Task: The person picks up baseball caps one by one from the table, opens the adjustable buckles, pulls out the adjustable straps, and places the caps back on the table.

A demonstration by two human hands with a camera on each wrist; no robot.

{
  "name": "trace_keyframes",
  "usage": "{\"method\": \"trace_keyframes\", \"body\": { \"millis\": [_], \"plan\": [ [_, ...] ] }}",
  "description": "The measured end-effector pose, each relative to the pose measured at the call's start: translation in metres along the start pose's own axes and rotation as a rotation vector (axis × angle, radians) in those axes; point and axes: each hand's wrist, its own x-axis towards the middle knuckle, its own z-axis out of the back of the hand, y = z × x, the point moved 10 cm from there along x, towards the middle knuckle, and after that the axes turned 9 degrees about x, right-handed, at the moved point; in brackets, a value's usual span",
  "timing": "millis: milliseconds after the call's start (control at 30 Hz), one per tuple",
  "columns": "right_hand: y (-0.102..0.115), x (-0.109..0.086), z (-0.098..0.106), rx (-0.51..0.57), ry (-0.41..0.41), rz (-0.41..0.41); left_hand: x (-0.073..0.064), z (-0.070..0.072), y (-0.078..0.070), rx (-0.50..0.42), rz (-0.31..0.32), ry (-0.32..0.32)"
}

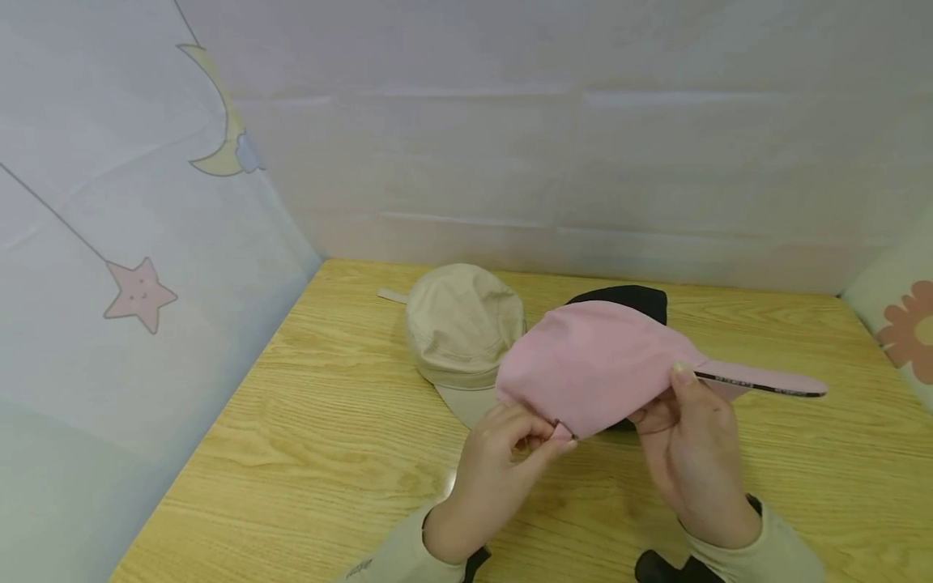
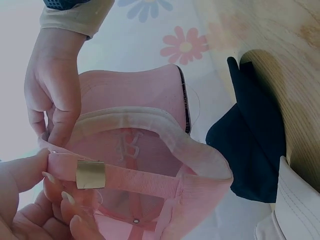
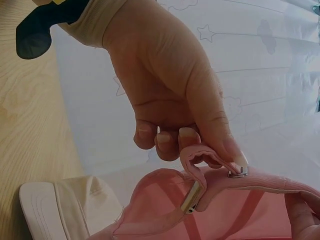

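Note:
A pink baseball cap [image 1: 590,356] is held up above the table between both hands, its brim [image 1: 780,379] pointing right. My left hand [image 1: 503,465] pinches the back strap near its end. In the right wrist view the strap [image 3: 197,155] bends in a loop under those fingers, beside a metal buckle [image 3: 191,197] and a small metal eyelet [image 3: 238,173]. My right hand [image 1: 696,453] grips the cap's edge close to the brim, thumb on the outside. The left wrist view looks into the crown, with the gold-coloured buckle [image 2: 91,174] on the strap.
Behind the pink cap, a beige cap [image 1: 466,324] lies on the wooden table [image 1: 291,429], its strap sticking out left. A black cap [image 1: 634,300] is partly hidden behind the pink one. A printed cloth backdrop [image 1: 466,162] stands along the table's far edge and sides.

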Motion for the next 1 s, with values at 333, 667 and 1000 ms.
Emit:
{"method": "trace_keyframes", "body": {
  "millis": [333, 667, 1000],
  "plan": [
    [-0.002, -0.001, -0.002, 0.003, 0.015, 0.008, 0.001, -0.002, 0.004, 0.042, 0.07, 0.022],
    [-0.006, -0.005, -0.002, -0.065, 0.027, 0.022, 0.003, -0.004, 0.009, 0.035, 0.174, 0.061],
    [-0.001, 0.0, 0.001, -0.018, -0.006, 0.013, -0.001, 0.0, 0.006, -0.044, 0.103, 0.016]
  ]
}}
